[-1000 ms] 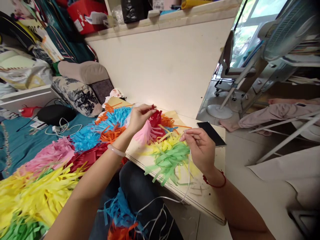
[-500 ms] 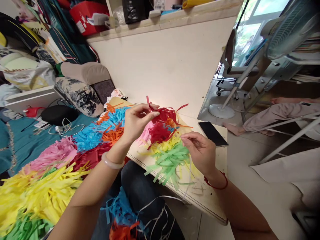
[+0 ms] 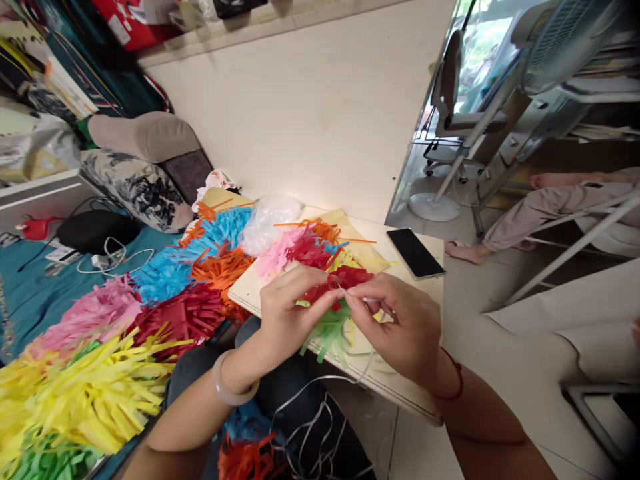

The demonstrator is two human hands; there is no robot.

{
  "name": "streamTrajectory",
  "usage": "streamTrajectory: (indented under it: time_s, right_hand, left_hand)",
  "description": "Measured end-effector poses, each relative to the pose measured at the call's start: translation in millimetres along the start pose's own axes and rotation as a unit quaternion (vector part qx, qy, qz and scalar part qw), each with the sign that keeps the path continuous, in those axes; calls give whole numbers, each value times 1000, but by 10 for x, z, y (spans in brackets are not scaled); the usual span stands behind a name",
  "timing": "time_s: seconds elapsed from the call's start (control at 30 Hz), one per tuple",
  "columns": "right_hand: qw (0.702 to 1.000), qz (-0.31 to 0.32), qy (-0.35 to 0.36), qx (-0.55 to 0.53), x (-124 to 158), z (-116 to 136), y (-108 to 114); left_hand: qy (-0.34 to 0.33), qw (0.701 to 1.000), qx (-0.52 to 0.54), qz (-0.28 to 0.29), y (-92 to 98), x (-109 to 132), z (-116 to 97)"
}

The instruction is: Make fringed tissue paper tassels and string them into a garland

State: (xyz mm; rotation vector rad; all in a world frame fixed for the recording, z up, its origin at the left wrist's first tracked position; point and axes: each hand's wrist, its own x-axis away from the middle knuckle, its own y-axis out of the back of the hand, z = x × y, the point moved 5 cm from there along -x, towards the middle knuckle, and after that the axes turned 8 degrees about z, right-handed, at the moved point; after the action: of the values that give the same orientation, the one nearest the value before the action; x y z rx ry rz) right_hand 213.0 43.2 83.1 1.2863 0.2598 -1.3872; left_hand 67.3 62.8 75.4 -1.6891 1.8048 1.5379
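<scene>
My left hand (image 3: 297, 307) pinches the looped top of a red paper tassel (image 3: 353, 279), whose fringe hangs over the board behind my fingers. Close against it, my right hand (image 3: 395, 320) is closed on a thin white ribbon (image 3: 320, 379), its tip meeting the red loop. From there the ribbon trails down over my knee in loose coils. Beneath both hands, light green paper fringe (image 3: 330, 337) lies on the wooden board (image 3: 425, 360), partly hidden. Pink fringe (image 3: 277, 250), orange fringe (image 3: 323, 230) and more red fringe lie just beyond. Whether the ribbon passes through the loop is unclear.
A phone (image 3: 416, 252) lies at the board's right. Heaped yellow (image 3: 100, 387), pink and blue tassels cover the left side, with a clear plastic bag (image 3: 270, 220) behind. A pale panel (image 3: 290, 127) rises at the back. Another person's leg (image 3: 525, 213) and a fan stand (image 3: 435, 205) are right.
My left hand has come down and right with the red tassel, and my right hand has moved in to meet it with the ribbon. The view has shifted, showing the plastic bag.
</scene>
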Motion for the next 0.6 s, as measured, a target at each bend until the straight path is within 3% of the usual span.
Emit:
streamTrajectory:
  time_s: [0.33, 0.6]
  right_hand:
    - [1000, 8, 8, 19, -16, -9, -12]
    - [1000, 7, -14, 15, 27, -53, -25]
  left_hand:
    - [-31, 998, -51, -7, -51, 43, -27]
    - [-116, 977, -176, -31, -55, 79, -121]
